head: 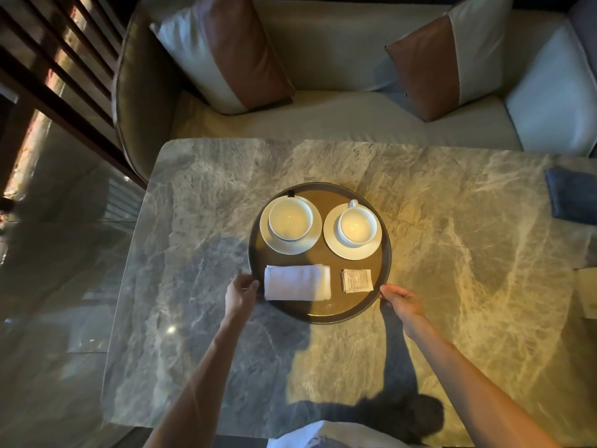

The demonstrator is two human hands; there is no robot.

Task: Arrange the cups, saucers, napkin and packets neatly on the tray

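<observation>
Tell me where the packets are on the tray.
In the head view, the packets lie on the near right part of the tray, with the folded napkin on their left and the right saucer behind them.

Lounge seating area, sofa, 2 cushions, marble table

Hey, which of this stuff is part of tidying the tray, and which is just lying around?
Job: tray, left cup, right cup, left saucer, right saucer, napkin, packets; left hand and right hand grip the tray's rim.
Lying about: blue cloth on the table, left cushion, right cushion, sofa.
</observation>
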